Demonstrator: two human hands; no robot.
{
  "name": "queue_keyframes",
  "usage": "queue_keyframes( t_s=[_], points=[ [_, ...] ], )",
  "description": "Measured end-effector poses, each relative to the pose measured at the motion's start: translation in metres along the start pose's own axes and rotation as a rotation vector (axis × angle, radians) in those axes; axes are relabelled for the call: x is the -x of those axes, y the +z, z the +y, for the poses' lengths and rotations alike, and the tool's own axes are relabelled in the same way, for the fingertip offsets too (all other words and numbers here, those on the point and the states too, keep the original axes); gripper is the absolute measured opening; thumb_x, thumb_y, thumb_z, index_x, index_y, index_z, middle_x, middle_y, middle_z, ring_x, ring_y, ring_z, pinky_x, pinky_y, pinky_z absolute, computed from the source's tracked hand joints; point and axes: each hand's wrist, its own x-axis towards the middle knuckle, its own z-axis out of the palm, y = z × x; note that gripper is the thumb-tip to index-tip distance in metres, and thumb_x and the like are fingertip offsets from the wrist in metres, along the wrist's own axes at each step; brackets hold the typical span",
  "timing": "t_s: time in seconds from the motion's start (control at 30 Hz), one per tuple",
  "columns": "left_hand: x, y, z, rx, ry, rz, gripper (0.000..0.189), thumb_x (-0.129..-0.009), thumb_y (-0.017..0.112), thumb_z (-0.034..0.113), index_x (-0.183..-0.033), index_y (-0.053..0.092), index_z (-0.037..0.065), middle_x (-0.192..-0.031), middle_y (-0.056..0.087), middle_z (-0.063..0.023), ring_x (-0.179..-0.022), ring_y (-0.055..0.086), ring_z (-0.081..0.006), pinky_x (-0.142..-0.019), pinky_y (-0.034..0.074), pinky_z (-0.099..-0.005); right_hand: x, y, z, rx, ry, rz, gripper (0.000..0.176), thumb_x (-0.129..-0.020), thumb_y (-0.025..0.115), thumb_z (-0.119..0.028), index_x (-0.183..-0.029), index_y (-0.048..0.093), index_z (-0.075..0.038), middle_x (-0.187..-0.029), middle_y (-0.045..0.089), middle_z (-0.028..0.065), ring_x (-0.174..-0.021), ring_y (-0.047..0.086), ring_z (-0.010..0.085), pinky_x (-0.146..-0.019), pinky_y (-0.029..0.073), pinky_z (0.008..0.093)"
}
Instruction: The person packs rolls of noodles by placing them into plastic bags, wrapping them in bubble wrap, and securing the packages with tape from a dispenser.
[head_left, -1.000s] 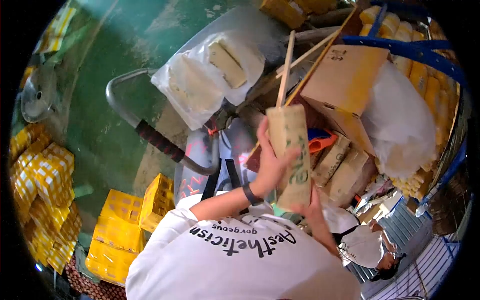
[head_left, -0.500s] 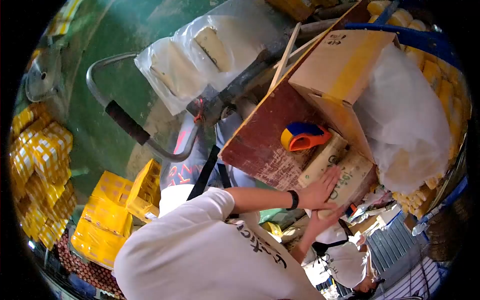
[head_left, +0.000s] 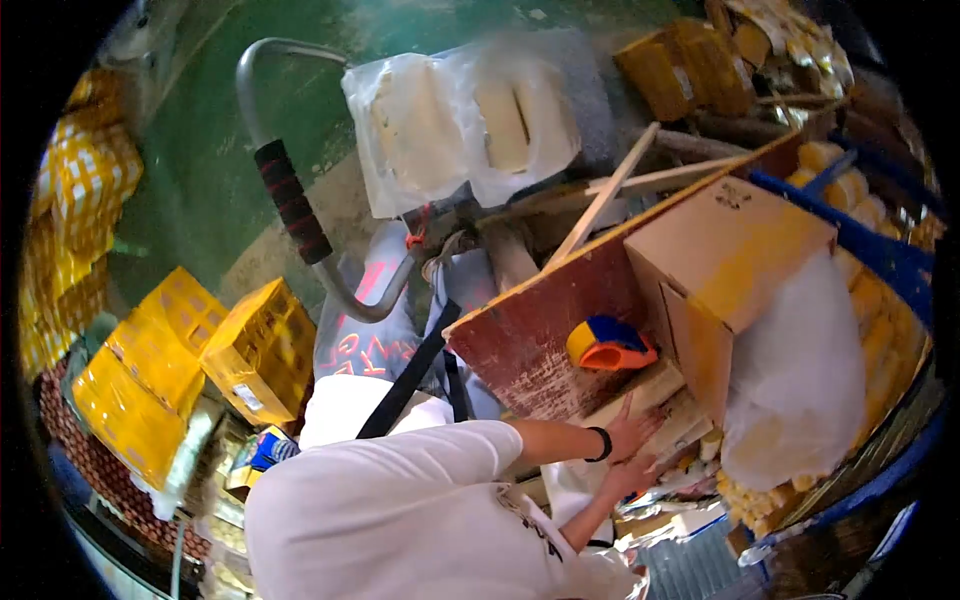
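Observation:
My left hand [head_left: 630, 433], with a black band at the wrist, lies with fingers spread on beige wrapped packages [head_left: 680, 425] at the edge of a worn red-brown board [head_left: 540, 345]. My right hand [head_left: 630, 476] is just beside it, fingers stretched out along the near side of the packages. Its contact with them is partly hidden. A tape dispenser [head_left: 610, 343] in blue, yellow and orange rests on the board close to the packages. Against them stands a cardboard box [head_left: 725, 240] with a flap hanging down, and a cloudy plastic bag [head_left: 800, 380] bulges out of it.
Two bagged pale blocks [head_left: 415, 120] sit at the top beside a curved metal handle [head_left: 290, 200] with a dark grip. Yellow-taped cartons [head_left: 260, 345] are stacked at the left. Wooden sticks [head_left: 605, 195] stick out past the board. Blue bars [head_left: 860, 240] run along the right.
The view has shifted, and the person in white at lower right has dropped out of it. My hands have moved apart a little, and my left fingers are more spread.

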Motion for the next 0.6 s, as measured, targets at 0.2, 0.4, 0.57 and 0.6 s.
queue_keyframes(
  t_s=[0.2, 0.4, 0.57, 0.6],
  points=[
    [0.117, -0.172, -0.070, 0.581, -0.096, 0.342, 0.025, -0.087, 0.053, 0.025, -0.086, 0.057, 0.000, -0.080, 0.060, -0.0165, -0.077, 0.059, -0.0360, -0.067, 0.049, -0.0407, 0.007, -0.125, -0.163, -0.744, -0.633, 0.003, 0.025, -0.086, 0.059, -0.009, -0.109, 0.060, 0.001, -0.114, 0.057, 0.0170, -0.107, 0.055, 0.0315, -0.090, 0.047, 0.0388],
    [0.177, -0.283, -0.192, 0.768, -0.575, 1.413, 0.025, -0.092, 0.050, 0.013, -0.113, 0.056, 0.001, -0.102, 0.063, -0.0099, -0.094, 0.058, -0.0185, -0.085, 0.045, -0.0309, -0.027, -0.125, -0.438, -1.617, -0.719, -0.643, 0.019, -0.087, 0.053, 0.000, -0.105, 0.060, 0.001, -0.101, 0.064, 0.0102, -0.096, 0.060, 0.0180, -0.085, 0.047, 0.0293],
    [0.165, -0.288, -0.270, 0.748, -0.699, 1.443, 0.026, -0.091, 0.054, 0.015, -0.113, 0.056, 0.001, -0.109, 0.060, -0.0109, -0.104, 0.055, -0.0188, -0.087, 0.044, -0.0313, -0.112, 0.049, -0.635, -0.684, -0.772, -0.487, 0.057, -0.072, 0.070, -0.023, -0.119, 0.050, 0.001, -0.110, 0.061, 0.0196, -0.103, 0.059, 0.0335, -0.088, 0.046, 0.0388],
    [0.165, -0.287, -0.275, 0.772, -0.659, 1.429, 0.027, -0.091, 0.055, 0.015, -0.113, 0.056, 0.001, -0.111, 0.059, -0.0105, -0.105, 0.055, -0.0198, -0.087, 0.045, -0.0319, -0.125, 0.070, -0.653, -0.493, -0.779, -0.495, 0.062, -0.068, 0.072, -0.026, -0.118, 0.050, 0.003, -0.110, 0.061, 0.0215, -0.101, 0.059, 0.0359, -0.089, 0.046, 0.0390]
  ],
)
